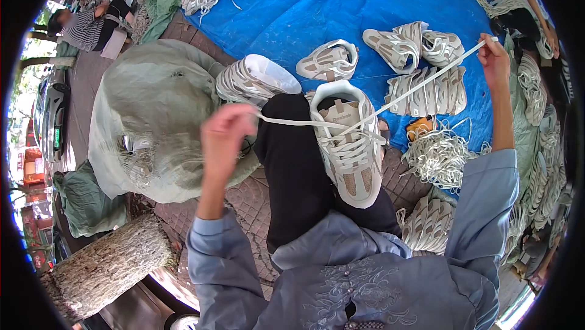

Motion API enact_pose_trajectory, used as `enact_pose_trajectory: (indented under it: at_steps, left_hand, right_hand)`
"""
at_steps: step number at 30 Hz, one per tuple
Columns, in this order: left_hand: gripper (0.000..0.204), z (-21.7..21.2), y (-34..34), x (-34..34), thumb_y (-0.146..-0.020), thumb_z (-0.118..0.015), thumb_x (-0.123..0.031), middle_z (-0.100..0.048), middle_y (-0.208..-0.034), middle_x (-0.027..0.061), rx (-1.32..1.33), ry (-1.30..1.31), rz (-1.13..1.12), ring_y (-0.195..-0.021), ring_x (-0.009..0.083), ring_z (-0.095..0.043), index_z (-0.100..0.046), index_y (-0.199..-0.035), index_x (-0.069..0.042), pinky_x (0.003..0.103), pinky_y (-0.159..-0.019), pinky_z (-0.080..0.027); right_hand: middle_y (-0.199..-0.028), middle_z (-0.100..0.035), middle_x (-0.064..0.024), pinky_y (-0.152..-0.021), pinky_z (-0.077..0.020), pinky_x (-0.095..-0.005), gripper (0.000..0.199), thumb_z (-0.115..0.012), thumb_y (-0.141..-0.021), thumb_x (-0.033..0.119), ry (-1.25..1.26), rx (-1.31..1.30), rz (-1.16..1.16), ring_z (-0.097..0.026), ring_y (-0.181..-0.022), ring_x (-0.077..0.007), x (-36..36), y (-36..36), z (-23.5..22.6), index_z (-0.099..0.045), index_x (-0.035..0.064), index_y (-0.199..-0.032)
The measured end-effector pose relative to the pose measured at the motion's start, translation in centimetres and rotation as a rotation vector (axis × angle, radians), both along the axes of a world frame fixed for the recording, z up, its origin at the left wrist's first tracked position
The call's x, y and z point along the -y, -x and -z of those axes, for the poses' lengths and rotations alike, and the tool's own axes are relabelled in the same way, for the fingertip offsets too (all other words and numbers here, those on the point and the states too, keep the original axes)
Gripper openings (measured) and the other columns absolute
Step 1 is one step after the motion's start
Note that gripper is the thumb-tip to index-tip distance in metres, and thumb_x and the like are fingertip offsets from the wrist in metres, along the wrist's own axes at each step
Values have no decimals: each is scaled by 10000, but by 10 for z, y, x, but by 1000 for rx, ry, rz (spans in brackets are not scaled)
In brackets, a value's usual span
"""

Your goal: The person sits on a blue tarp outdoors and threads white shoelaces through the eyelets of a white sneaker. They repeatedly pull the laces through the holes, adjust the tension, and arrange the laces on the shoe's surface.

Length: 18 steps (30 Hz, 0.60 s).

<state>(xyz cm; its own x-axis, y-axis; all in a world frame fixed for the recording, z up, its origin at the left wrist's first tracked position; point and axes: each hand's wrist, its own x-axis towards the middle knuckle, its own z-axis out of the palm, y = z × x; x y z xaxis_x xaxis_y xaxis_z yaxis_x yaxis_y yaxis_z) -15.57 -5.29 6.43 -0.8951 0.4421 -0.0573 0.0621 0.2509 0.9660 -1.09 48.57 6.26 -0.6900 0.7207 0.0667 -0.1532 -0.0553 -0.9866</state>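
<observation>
A beige and white sneaker (356, 174) rests on my lap, its toe toward me and its laces crossed over the tongue. My left hand (226, 132), smeared by motion, is closed on one end of the white shoelace (429, 78), left of the shoe. Raised high at the right, my right hand (493, 62) pinches the lace's other end. Both strands run taut from the upper eyelets, spread apart. Beyond my knees sit a group of nested sneakers (247, 80) and a single sneaker (326, 62).
A blue tarp (292, 10) carries more sneakers (393, 46), a row of stacked shoes (426, 92) and a heap of loose laces (442, 158). A big grey-green sack (149, 104) bulges at the left, above a log (113, 263). Other people (91, 28) sit farther off.
</observation>
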Motion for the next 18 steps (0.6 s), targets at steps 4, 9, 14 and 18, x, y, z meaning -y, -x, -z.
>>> enact_pose_trajectory:
  at_steps: [4, 9, 14, 18]
  left_hand:
    - [258, 17, -50, -58, -676, -592, 54, -521, -739, 91, -499, 211, 346, -618, 227, -525, -596, -907, -60, 284, -556, -425]
    - [229, 26, -55, -75, -682, -583, 41, -509, -739, 93, -588, 250, 461, -658, 268, -550, -570, -879, -75, 342, -551, -442]
    - [151, 26, -44, -77, -680, -589, 33, -517, -749, 92, -727, 338, 640, -663, 259, -552, -533, -795, -46, 342, -567, -455]
    - [149, 28, -45, -78, -662, -582, 38, -500, -723, 91, -971, 368, 646, -651, 260, -543, -491, -761, -26, 337, -567, -465]
  right_hand:
    - [-721, -512, -17, -439, -292, -180, 246, -558, -828, 169, -51, -17, 46, -413, -557, -52, -11, -2, -18, -567, -46, -947]
    - [-682, -482, -2, -446, -282, -183, 248, -554, -827, 181, -143, 65, -18, -400, -554, -51, -13, -11, -25, -577, -44, -929]
    - [-675, -471, 11, -448, -277, -178, 232, -543, -834, 187, -157, 97, -37, -397, -551, -42, 5, -10, -12, -575, -25, -921]
    - [-674, -478, 3, -449, -283, -185, 237, -563, -818, 187, -127, 85, -27, -404, -543, -47, 13, -8, -10, -581, -31, -909]
